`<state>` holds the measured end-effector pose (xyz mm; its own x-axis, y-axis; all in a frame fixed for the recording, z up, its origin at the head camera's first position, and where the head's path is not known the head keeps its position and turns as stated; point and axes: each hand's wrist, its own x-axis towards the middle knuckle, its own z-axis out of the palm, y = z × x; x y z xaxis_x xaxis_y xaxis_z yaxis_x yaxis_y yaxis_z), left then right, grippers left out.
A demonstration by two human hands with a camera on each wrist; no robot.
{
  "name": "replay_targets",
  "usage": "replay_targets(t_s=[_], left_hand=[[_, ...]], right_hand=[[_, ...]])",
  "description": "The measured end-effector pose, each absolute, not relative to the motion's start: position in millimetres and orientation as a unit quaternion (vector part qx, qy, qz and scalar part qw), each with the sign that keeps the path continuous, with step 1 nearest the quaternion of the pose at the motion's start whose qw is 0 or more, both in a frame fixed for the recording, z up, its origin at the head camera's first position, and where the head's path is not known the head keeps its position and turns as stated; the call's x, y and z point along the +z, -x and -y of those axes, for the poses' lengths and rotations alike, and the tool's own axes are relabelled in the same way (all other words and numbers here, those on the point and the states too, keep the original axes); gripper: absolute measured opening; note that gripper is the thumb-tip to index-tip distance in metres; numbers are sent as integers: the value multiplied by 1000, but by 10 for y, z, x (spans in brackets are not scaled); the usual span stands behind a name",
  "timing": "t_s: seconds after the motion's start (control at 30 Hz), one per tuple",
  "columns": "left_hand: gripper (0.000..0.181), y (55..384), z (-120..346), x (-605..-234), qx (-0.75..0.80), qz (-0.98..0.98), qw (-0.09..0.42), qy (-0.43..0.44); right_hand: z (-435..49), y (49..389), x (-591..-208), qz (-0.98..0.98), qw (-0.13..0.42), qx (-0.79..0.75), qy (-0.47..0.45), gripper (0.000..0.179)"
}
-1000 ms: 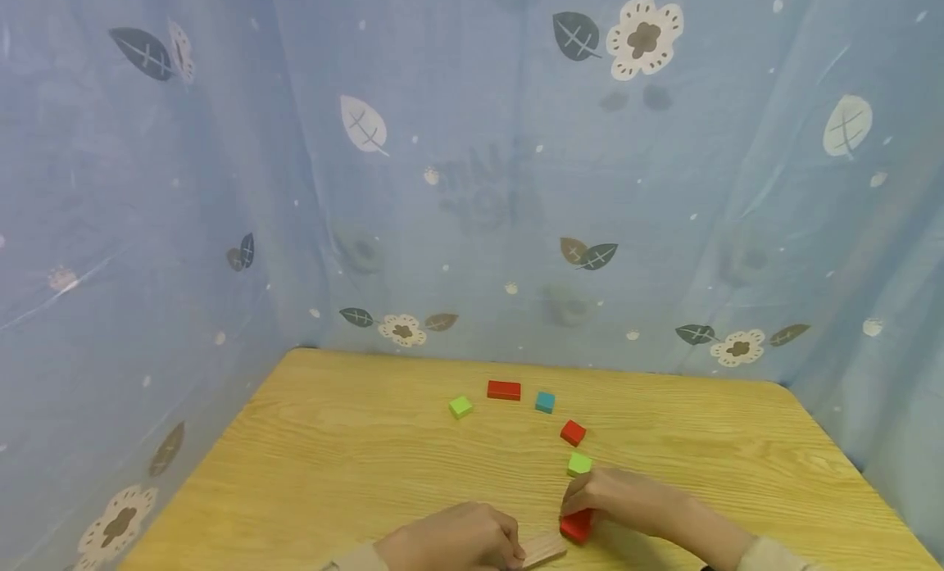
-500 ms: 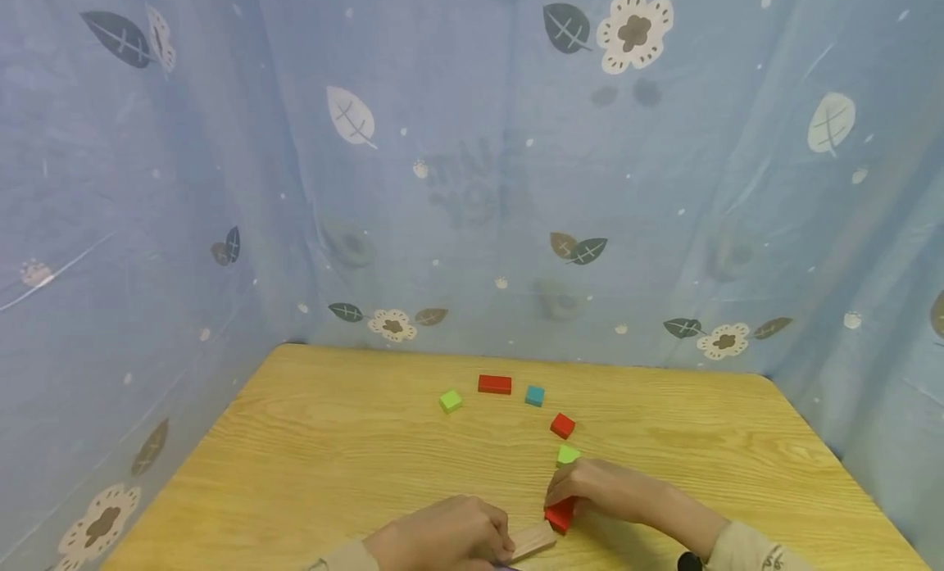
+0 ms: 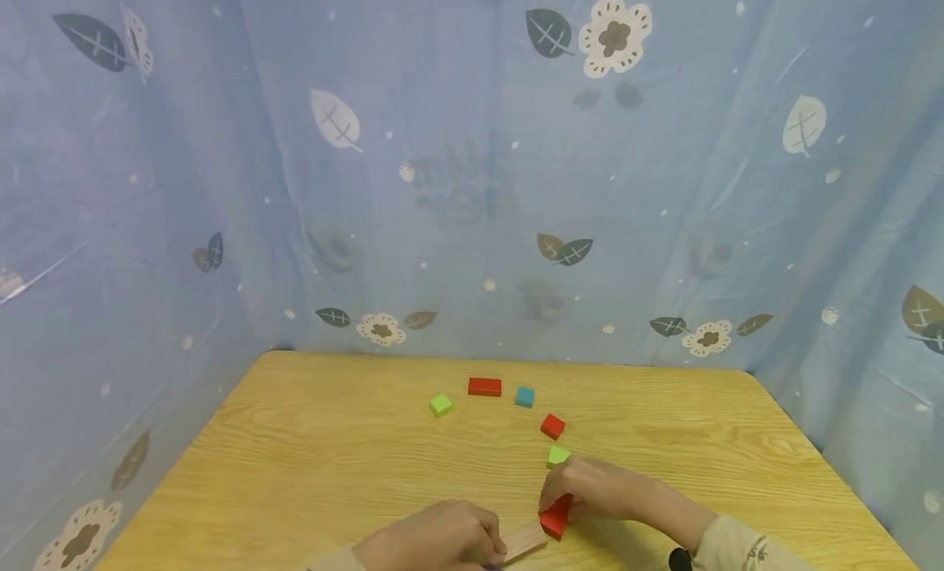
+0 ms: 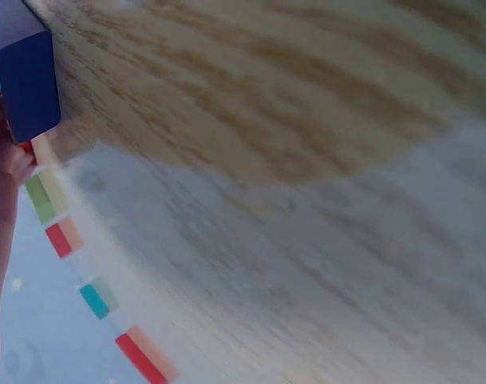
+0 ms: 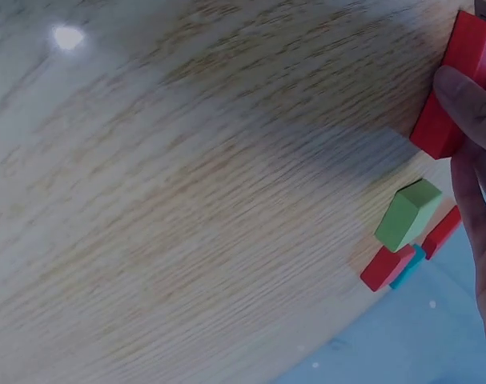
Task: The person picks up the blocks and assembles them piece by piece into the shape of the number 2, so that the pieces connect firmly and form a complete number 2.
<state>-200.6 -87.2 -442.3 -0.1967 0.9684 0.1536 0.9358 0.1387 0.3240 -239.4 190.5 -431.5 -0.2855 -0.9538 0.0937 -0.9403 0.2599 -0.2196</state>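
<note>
In the head view my right hand pinches a red block, which stands on the table in front of a green block. The right wrist view shows the thumb pressed on this long red block. My left hand has its fingers curled at the near end of a plain wooden block, whose far end lies close by the red block. A dark blue block sits beside the left fingers; in the head view only a purple sliver shows under that hand.
On the wooden table a curved row continues away: a small red block, a blue block, a long red block and another green block. A patterned blue curtain encloses the back and sides.
The head view has shifted, so everything sits further left. The red block in my right hand has turned slightly. A purple sliver now shows under my left hand.
</note>
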Motion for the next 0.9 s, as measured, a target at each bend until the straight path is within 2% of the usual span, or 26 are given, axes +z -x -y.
replay_targets(t_s=[0.37, 0.63, 0.9], left_hand=[[18, 2022, 879, -4404, 174, -759, 57, -624], [21, 2025, 862, -4444, 178, -755, 43, -630], [21, 2023, 847, -4444, 173, -753, 32, -634]], right_hand=[[-1869, 2410, -4300, -791, 28, -119, 599, 45], [-1854, 2436, -4300, -779, 5, -96, 619, 42], [-1847, 2429, -4293, -791, 18, -85, 606, 43]])
